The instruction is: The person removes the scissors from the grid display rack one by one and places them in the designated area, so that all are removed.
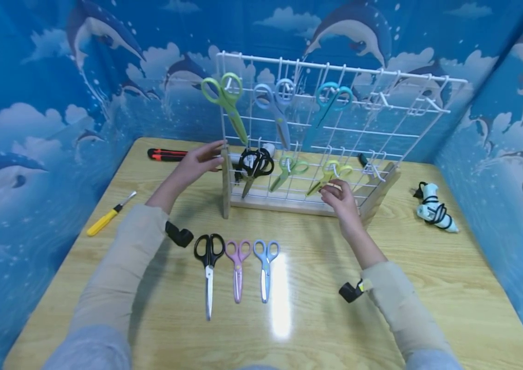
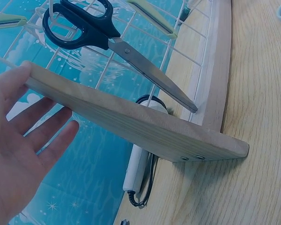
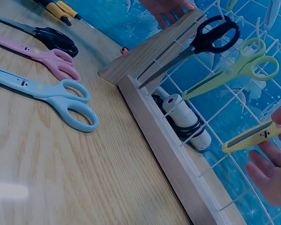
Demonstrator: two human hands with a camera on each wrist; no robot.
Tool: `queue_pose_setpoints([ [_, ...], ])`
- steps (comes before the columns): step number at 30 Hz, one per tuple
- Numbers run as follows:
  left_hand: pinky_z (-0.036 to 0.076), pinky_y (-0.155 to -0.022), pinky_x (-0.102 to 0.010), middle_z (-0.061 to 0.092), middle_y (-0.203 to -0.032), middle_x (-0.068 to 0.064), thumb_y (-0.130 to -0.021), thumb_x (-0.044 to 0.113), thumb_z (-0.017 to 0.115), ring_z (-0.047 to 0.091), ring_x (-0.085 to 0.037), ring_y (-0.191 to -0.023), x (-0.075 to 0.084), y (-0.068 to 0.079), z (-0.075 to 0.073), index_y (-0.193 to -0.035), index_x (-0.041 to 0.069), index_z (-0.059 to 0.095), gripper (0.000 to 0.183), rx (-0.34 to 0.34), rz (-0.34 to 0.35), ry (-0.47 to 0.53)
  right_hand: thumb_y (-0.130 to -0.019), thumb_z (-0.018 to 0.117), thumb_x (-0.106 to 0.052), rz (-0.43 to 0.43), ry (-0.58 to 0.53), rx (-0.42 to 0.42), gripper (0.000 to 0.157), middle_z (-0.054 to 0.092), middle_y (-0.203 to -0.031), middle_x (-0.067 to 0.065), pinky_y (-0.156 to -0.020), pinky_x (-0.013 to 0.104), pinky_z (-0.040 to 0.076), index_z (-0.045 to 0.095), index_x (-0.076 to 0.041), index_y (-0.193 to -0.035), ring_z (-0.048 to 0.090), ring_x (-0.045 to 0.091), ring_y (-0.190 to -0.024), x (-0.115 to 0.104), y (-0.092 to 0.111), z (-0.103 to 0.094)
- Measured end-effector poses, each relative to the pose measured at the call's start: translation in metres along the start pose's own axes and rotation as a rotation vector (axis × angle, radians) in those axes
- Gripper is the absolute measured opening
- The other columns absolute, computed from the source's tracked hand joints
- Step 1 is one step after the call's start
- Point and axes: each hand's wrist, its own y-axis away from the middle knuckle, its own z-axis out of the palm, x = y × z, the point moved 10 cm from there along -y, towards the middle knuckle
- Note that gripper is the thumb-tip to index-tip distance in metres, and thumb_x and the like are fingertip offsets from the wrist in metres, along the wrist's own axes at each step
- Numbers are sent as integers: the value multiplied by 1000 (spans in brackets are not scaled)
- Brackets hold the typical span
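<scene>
A white wire rack [image 1: 335,66] with wooden sides holds several hanging scissors. My right hand [image 1: 342,205] pinches the yellow scissors [image 3: 253,137] between thumb and fingers at the lower row; their handles hang at a hook. My left hand [image 1: 201,163] touches the rack's wooden side [image 2: 131,115], thumb on its edge and the other fingers extended. Beside it hang black-handled scissors [image 2: 152,70], then light green scissors [image 3: 234,70]. Along the upper row are green scissors [image 1: 229,105], lavender-blue scissors [image 1: 276,105] and teal scissors [image 1: 327,110].
Black-handled scissors [image 1: 209,272], pink scissors [image 1: 238,272] and blue scissors [image 1: 266,267] lie before the rack. A yellow screwdriver [image 1: 110,215] and a red-black tool [image 1: 166,154] are leftward. A corded pale-green tool [image 1: 434,208] lies rightward; a white corded tool [image 3: 187,122] lies behind the rack.
</scene>
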Motion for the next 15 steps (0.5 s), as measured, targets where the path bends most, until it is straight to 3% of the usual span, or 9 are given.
queue_pose_setpoints([
  [8,42,-87,-35,38,-130,-8,-85,22,52,41,-21,-114,18,12,5,-131,22,31,51,-1,-3,-20,-76,63,-23,-5,-54,-37,40,56,-94,15,-70,33,51,46,-6,-108,58,24,-79,0,3,3],
  [15,43,-86,-33,40,-129,-9,-84,22,53,41,-20,-113,17,11,4,-131,22,32,51,-1,0,-15,-77,62,-15,-20,-127,-46,33,56,-92,15,-67,34,51,48,0,-103,56,23,-78,-6,15,-6],
])
